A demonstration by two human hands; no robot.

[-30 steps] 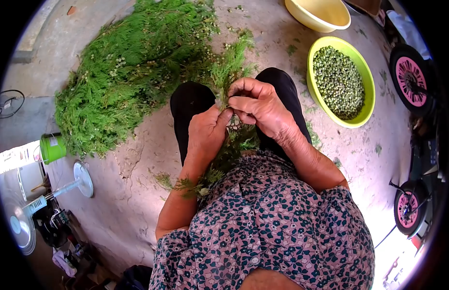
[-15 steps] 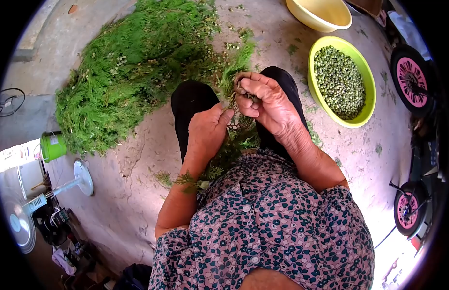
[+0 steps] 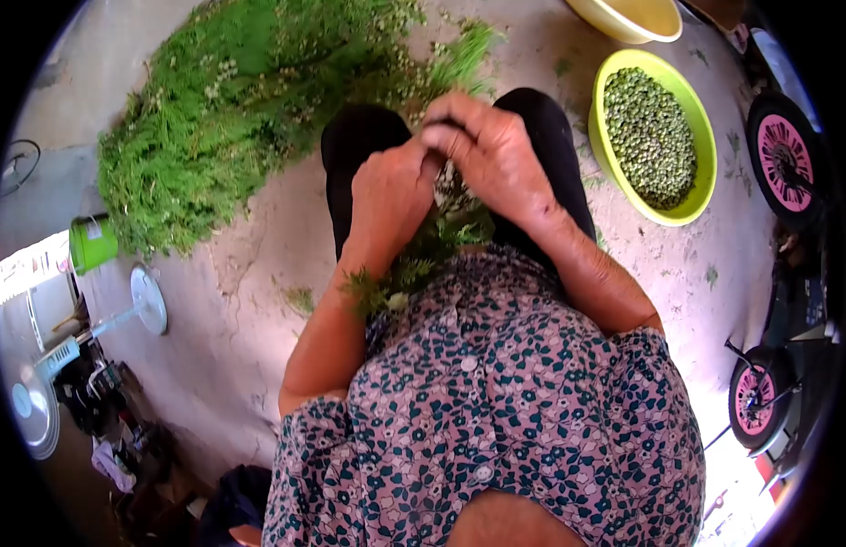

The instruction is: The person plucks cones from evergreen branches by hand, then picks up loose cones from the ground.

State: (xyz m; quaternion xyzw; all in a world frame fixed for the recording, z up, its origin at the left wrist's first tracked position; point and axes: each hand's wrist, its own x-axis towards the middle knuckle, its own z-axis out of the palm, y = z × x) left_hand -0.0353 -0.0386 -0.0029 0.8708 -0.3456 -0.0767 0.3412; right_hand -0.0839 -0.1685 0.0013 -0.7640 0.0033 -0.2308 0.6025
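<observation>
My left hand (image 3: pixel 393 196) is closed in a pinch around a leafy evergreen branch (image 3: pixel 461 225). The branch hangs below my fingers over my lap, and sprigs of it stick out past my left wrist. My right hand (image 3: pixel 493 157) meets the left one between my knees, its fingers curled and touching the left fingertips. What lies inside the right fingers is hidden. Just past both hands, a bright green sprig (image 3: pixel 461 62) lies at the edge of a large heap of cut green branches (image 3: pixel 222 128) dotted with small pale round cones.
To the right stands a lime-yellow basin (image 3: pixel 707 178) holding many small green cones (image 3: pixel 652 137). A pale yellow basin (image 3: pixel 614 25) is behind it. Pink-wheeled bikes (image 3: pixel 785 159) line the right side. At left are a green bucket (image 3: pixel 93 244) and a standing fan (image 3: pixel 149 301).
My right hand has turned palm-down and come in against my left hand; before, it was apart with its curled fingers showing. The whole view has shifted slightly.
</observation>
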